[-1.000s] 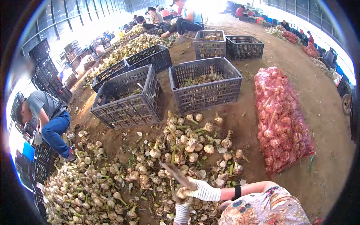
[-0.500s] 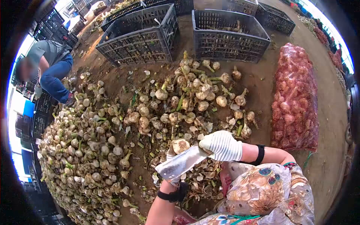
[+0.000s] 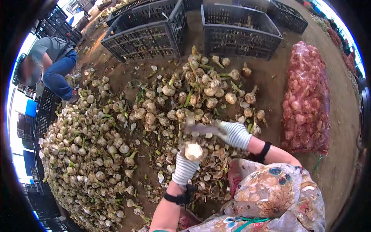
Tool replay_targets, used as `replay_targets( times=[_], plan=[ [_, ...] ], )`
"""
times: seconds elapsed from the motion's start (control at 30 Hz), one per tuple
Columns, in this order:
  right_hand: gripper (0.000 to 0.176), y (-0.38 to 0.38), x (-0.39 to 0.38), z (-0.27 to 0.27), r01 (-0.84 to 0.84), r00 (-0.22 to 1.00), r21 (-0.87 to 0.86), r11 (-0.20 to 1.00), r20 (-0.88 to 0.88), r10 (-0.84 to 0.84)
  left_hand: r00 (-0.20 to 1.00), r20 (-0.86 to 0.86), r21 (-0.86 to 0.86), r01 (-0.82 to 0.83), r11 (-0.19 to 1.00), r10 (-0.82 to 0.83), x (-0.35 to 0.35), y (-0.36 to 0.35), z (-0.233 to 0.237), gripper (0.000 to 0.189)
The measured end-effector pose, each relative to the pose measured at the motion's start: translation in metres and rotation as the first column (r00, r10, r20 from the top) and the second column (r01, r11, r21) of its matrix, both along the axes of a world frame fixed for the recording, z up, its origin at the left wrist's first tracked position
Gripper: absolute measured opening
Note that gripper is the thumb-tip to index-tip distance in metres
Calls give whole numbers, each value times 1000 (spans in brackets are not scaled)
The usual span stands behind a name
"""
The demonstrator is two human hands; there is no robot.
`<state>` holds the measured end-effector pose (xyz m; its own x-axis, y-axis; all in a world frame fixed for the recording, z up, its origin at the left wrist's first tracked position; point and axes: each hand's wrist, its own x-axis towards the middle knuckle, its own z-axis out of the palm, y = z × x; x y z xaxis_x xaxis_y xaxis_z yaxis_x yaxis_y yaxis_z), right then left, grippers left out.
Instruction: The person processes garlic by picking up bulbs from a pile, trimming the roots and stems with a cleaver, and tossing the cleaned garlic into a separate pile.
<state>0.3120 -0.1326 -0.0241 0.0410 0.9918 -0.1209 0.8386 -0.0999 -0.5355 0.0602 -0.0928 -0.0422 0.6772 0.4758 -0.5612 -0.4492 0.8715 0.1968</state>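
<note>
My left hand (image 3: 184,168), in a striped white glove, is closed around a garlic bulb (image 3: 193,152) whose pale, cut face points up. Just beyond it, my right hand (image 3: 235,135) in a matching glove grips a knife (image 3: 201,129) with a broad blade. Motion smears the blade, which is apart from the bulb and points left. Below my hands lie trimmings and papery skins (image 3: 210,176). Untrimmed garlic (image 3: 208,87) with stalks is heaped ahead of them.
A large mound of garlic bulbs (image 3: 89,166) spreads on the left. Black plastic crates (image 3: 241,38) stand at the back. A filled red mesh sack (image 3: 306,98) lies on the right. Another person (image 3: 58,65) bends at the far left.
The knife has moved from across the bulb to up and beyond it, and the bulb's cut face now shows. My left hand has come out from behind the blade.
</note>
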Motion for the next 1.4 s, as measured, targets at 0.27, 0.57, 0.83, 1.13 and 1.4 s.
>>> replay_targets(
  times=[0.27,0.57,0.83,1.13,1.4],
  plan=[
    [12,-26,-22,11,-138,947,402,905,-215,240,995,-90,194,52,980,-35,12,22,36,55],
    [8,-2,-49,16,-294,956,256,921,74,285,986,-157,432,19,901,55,-4,-14,-14,55],
    [37,-14,20,-52,326,932,46,944,154,-329,583,-134,888,-289,359,802,-66,85,172,41],
    [39,80,0,-66,64,997,-132,989,-29,-69,762,-536,475,-85,876,364,-42,41,93,32],
    [63,20,-39,-19,119,312,-206,971,-921,-234,979,-117,177,184,967,-165,13,0,23,56]
  ],
)
